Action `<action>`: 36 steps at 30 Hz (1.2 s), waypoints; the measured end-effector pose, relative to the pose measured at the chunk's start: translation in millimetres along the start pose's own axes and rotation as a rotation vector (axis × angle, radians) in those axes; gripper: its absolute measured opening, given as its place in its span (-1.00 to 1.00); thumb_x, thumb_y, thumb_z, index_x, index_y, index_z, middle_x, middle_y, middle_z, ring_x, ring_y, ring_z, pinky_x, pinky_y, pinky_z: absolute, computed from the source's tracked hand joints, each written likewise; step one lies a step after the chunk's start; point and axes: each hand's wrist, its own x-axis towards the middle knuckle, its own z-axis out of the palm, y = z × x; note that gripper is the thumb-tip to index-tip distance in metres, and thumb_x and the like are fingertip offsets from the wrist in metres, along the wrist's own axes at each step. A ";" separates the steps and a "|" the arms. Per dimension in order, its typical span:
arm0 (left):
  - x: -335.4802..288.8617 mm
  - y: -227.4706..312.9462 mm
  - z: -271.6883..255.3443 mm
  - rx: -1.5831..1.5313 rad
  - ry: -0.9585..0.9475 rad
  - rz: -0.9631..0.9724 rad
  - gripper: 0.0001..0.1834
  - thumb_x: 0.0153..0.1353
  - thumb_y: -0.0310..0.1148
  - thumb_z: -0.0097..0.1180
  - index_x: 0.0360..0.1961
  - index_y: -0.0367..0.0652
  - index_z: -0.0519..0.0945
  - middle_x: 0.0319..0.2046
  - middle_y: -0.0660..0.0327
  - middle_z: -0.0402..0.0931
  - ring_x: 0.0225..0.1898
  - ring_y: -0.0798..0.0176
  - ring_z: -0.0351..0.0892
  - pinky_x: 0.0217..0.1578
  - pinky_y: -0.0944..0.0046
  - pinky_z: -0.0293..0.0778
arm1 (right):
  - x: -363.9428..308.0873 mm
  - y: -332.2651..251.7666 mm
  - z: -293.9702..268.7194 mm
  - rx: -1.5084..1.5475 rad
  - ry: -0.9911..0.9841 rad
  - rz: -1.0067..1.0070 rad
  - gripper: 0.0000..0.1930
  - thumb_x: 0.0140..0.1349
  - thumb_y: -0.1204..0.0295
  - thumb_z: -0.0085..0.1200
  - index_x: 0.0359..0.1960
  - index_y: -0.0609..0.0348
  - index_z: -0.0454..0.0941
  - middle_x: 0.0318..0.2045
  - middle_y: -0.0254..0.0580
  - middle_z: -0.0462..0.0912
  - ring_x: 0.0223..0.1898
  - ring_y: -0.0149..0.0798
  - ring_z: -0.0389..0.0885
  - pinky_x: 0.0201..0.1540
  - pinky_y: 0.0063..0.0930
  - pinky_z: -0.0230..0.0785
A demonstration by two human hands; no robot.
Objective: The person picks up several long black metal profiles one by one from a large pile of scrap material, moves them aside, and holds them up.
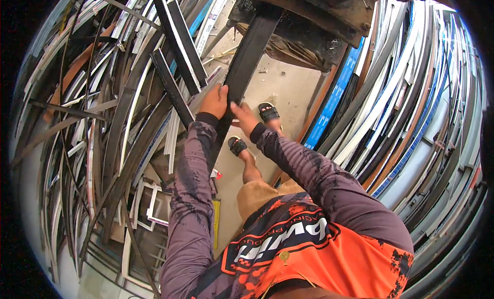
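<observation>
A long dark profile bar point(252, 54) slants from under a rusty, grimy machine point(319, 15) at the top down past my left forearm. My left hand point(215, 101) is closed on the bar's left edge, its thumb lying along the top. On the opposite edge, slightly nearer to me, my right hand point(245, 116) has its fingers against the bar; it is a little blurred. The bar's far end goes in at the machine, and its near part is hidden behind my left sleeve.
Piles of long profile strips point(98, 118) crowd the left, with shorter dark pieces point(177, 46) sticking out toward the bar. More strips, including a blue one point(334, 95), are stacked at the right. My sandalled feet stand on the concrete floor point(278, 85) between them.
</observation>
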 end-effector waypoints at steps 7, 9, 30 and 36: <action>-0.3 23.0 12.1 0.024 0.042 0.037 -0.51 0.37 -0.02 -0.18 -0.06 -0.28 0.48 -0.26 -0.30 0.54 -0.14 -0.38 0.50 -0.11 -0.15 0.41 | 40.5 -46.0 -26.4 -0.415 0.326 -0.123 -0.41 0.35 -0.04 -0.13 -0.09 0.43 0.34 -0.25 0.25 0.58 -0.21 0.19 0.59 -0.13 -0.04 0.46; -3.8 24.5 19.7 -0.009 0.030 -0.021 -0.52 0.37 -0.02 -0.18 -0.07 -0.28 0.47 -0.27 -0.29 0.54 -0.15 -0.38 0.50 -0.13 -0.17 0.41 | 35.2 -46.1 -19.7 -0.724 0.469 -0.291 -0.44 0.39 0.02 -0.24 -0.22 0.47 0.37 -0.27 0.51 0.53 -0.15 0.42 0.49 -0.09 0.04 0.34; 12.2 15.5 24.1 -0.137 -0.021 -0.094 -0.40 0.37 0.10 -0.26 -0.11 -0.28 0.53 -0.18 -0.21 0.56 -0.09 -0.25 0.53 -0.02 -0.06 0.41 | 44.9 -70.1 -13.3 -0.407 0.285 0.026 -0.43 0.39 -0.08 -0.42 0.09 0.16 0.29 -0.10 -0.03 0.55 -0.15 -0.03 0.62 -0.28 0.04 0.60; 18.4 23.0 27.7 -0.129 -0.029 -0.097 -0.39 0.36 0.12 -0.26 -0.11 -0.28 0.53 -0.17 -0.20 0.56 -0.10 -0.24 0.55 -0.04 -0.07 0.43 | 44.8 -78.0 -18.9 -0.394 0.255 0.023 -0.45 0.40 -0.08 -0.44 0.09 0.12 0.29 -0.09 -0.09 0.55 -0.13 -0.07 0.61 -0.23 0.03 0.59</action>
